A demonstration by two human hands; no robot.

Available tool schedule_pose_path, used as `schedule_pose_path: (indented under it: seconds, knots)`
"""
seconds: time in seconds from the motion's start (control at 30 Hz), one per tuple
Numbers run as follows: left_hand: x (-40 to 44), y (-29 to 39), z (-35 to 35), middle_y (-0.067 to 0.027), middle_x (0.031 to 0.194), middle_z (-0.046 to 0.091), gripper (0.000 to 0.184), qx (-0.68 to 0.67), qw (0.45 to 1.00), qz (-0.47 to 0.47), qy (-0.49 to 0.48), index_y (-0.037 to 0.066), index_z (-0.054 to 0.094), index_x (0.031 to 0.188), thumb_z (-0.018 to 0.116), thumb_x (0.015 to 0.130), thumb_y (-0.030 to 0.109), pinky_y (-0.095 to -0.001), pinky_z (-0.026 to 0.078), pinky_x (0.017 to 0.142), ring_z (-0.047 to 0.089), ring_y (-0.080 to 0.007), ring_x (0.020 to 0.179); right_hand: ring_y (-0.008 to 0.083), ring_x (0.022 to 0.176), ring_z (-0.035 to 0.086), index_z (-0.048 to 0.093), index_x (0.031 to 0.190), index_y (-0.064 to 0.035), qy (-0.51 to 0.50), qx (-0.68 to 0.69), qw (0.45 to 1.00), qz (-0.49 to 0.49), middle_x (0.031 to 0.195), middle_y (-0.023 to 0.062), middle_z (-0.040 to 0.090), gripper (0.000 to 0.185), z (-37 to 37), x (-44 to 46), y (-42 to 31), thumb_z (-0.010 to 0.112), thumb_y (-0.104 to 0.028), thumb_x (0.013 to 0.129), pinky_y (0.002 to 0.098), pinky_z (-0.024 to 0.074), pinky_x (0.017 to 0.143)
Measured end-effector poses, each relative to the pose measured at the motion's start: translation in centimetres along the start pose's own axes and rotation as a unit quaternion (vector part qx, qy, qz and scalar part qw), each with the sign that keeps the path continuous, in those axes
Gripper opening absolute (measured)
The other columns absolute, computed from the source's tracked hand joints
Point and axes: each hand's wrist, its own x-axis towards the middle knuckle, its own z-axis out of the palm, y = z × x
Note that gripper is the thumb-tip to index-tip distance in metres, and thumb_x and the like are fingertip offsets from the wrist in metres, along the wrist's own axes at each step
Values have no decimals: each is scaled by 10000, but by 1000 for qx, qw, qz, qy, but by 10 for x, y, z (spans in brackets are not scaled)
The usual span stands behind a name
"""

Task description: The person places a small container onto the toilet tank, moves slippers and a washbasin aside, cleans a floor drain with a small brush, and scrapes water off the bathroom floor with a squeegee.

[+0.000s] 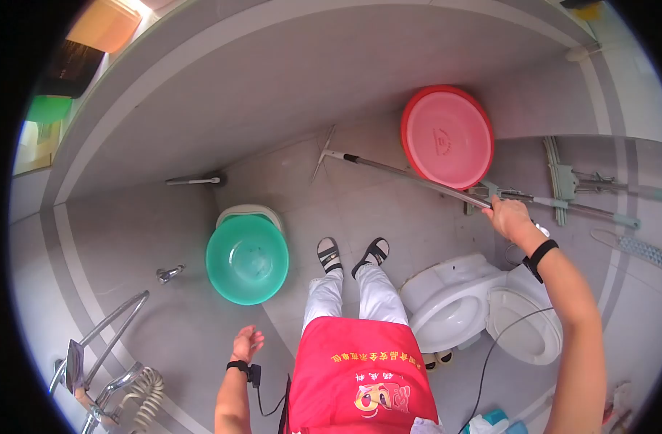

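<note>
My right hand [510, 218] is closed round the upper end of a floor squeegee's handle [410, 176]. The long pole slants away to the left, and its thin blade [323, 153] rests on the tiled floor near the far wall. My left hand [247, 343] hangs at the lower left with loosely bent fingers and holds nothing. Nearest to it is a green basin [247, 259], which sits on a white base by the left wall. The pole passes just in front of a red and pink basin [448, 139] leaning against the far wall.
A toilet [450, 318] with its lid raised stands to my right. Mops [570, 202] lean at the right wall. A tap [170, 273] and shower fittings [92, 369] jut out on the left. A black cable [483, 376] hangs by my right side.
</note>
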Motion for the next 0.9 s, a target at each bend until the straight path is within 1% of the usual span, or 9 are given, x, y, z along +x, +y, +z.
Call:
schedule_pose_path:
  seconds: [0.17, 0.23, 0.37, 0.43, 0.5, 0.63, 0.7, 0.8, 0.9]
  knots:
    - [-11, -2, 18, -73, 973, 610, 284, 5, 1000, 10, -9, 75, 526, 1185, 459, 979, 259, -377, 506, 753, 616, -192, 849, 407, 957, 616, 541, 1088, -8, -44, 78, 995, 49, 987, 247, 645, 435, 60, -31, 29, 410, -406, 972, 479, 482, 827]
    - [-14, 0, 27, -71, 967, 611, 284, 12, 1000, 24, -12, 76, 525, 1187, 464, 978, 259, -376, 507, 758, 616, -192, 851, 409, 964, 612, 540, 1087, -1, -77, 100, 990, 59, 997, 247, 643, 444, 105, -46, 39, 418, -410, 967, 494, 477, 833]
    - [-20, -2, 38, -67, 956, 612, 285, 14, 1000, 23, -9, 75, 524, 1185, 469, 977, 261, -377, 509, 755, 613, -188, 855, 420, 943, 612, 532, 1084, 7, -103, 174, 976, 82, 964, 245, 648, 453, 175, -99, 46, 428, -414, 954, 505, 469, 840]
    - [-28, 0, 44, -64, 951, 612, 288, 9, 1000, 22, -14, 75, 522, 1187, 471, 976, 266, -377, 510, 753, 612, -187, 852, 427, 915, 614, 546, 1052, 13, -125, 175, 969, 121, 931, 251, 650, 444, 188, -126, 41, 439, -404, 944, 511, 470, 826]
    - [-25, -2, 43, -59, 943, 613, 288, 9, 999, 27, -26, 76, 520, 1186, 474, 974, 265, -374, 510, 750, 614, -186, 845, 435, 835, 622, 550, 1004, 14, -47, 179, 979, 82, 850, 257, 649, 423, 214, -154, 43, 446, -390, 937, 526, 480, 776]
    - [-18, -13, 43, -41, 927, 629, 243, 9, 1000, 24, -15, 106, 545, 1147, 484, 968, 259, -341, 510, 720, 628, -178, 848, 465, 695, 605, 528, 965, -18, -45, 254, 962, 85, 702, 261, 615, 358, 191, -193, 22, 458, -368, 932, 550, 479, 671]
    - [-22, -11, 51, -34, 911, 628, 229, 20, 1000, 18, -11, 110, 548, 1130, 480, 970, 258, -349, 504, 718, 626, -179, 834, 472, 701, 602, 521, 965, -31, -14, 272, 957, 97, 701, 265, 611, 339, 205, -190, 4, 478, -365, 929, 556, 468, 654]
    - [-13, -21, 56, -42, 925, 624, 230, 19, 999, 9, -24, 110, 555, 1130, 470, 973, 256, -356, 500, 724, 619, -177, 826, 481, 714, 599, 515, 998, -33, 31, 304, 949, 81, 718, 258, 621, 340, 190, -157, -37, 478, -366, 941, 570, 452, 661]
    - [-15, -17, 63, -46, 937, 620, 232, 26, 999, 6, -26, 107, 561, 1126, 466, 972, 252, -353, 498, 736, 613, -174, 824, 488, 774, 598, 515, 1043, -27, 43, 339, 935, 99, 782, 265, 636, 353, 149, -112, -82, 453, -364, 957, 574, 442, 708]
